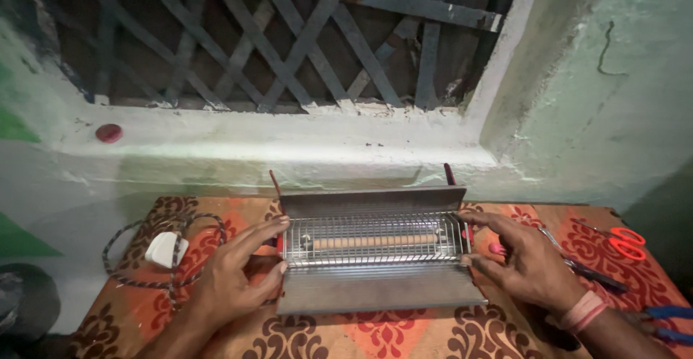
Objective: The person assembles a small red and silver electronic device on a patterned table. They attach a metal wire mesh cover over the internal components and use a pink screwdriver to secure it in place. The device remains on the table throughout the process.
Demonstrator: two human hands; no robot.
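A small metal room heater (pixel 375 258) with a wire grille and a rod element lies on a table covered by an orange patterned cloth (pixel 390 330). My left hand (pixel 234 276) grips its left end, fingers spread along the grille's edge. My right hand (pixel 523 261) grips its right end, thumb at the front and fingers over the top. A red thread band sits on my right wrist.
A white plug (pixel 164 249) with a braided cord (pixel 119 258) lies at the left. Red-handled scissors (pixel 624 242), a dark tool (pixel 592 271) and blue-handled pliers (pixel 668 323) lie at the right. Behind stands a white window ledge (pixel 289 146) with a small red cap (pixel 109 133) and a metal lattice.
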